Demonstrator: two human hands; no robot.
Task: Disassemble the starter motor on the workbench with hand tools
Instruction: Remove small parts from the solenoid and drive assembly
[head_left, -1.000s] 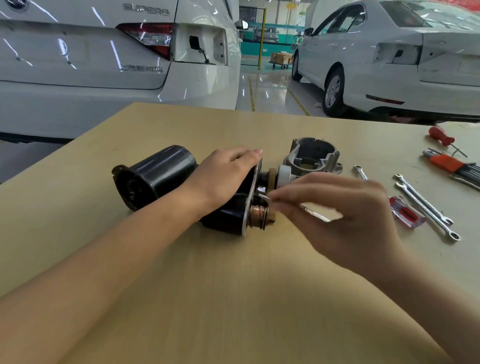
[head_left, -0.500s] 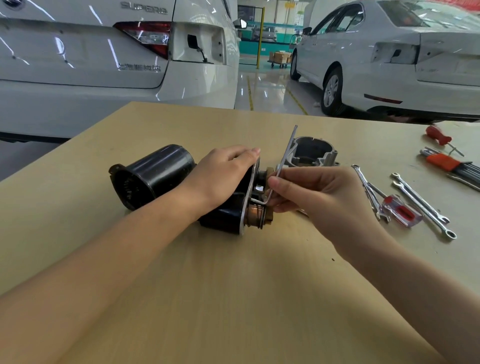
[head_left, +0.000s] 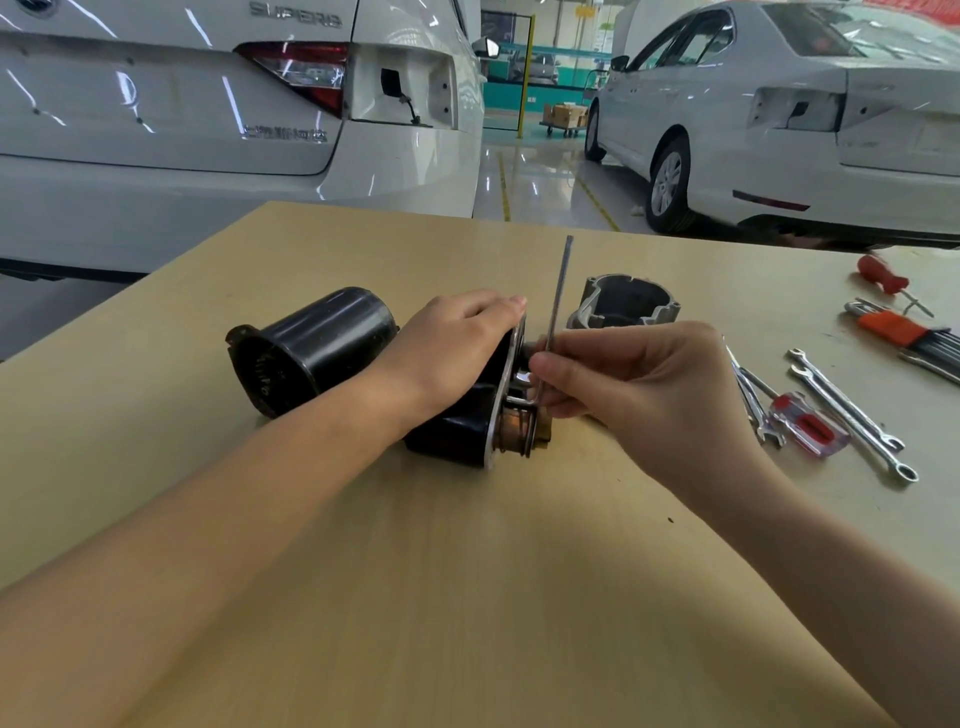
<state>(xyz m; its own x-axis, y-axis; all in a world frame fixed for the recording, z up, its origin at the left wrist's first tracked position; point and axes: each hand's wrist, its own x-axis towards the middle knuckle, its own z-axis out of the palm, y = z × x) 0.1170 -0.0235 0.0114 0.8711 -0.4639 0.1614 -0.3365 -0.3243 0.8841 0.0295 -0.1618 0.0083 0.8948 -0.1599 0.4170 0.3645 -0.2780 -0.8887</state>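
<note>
Since the starter motor (head_left: 363, 374) lies on its side mid-workbench (head_left: 467, 597), the left hand (head_left: 457, 353) presses down flat on it, fingers straight, so it can't roll. Right hand (head_left: 639, 384) pinches a hex key (head_left: 558, 301), short end in the plate, long arm upright for leverage, probably on a screw.

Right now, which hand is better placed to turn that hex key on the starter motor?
The right hand. It already pinches the hex key, whose short end sits at the starter motor end plate. The left hand rests on the black housing, steadying it on the workbench.
</note>
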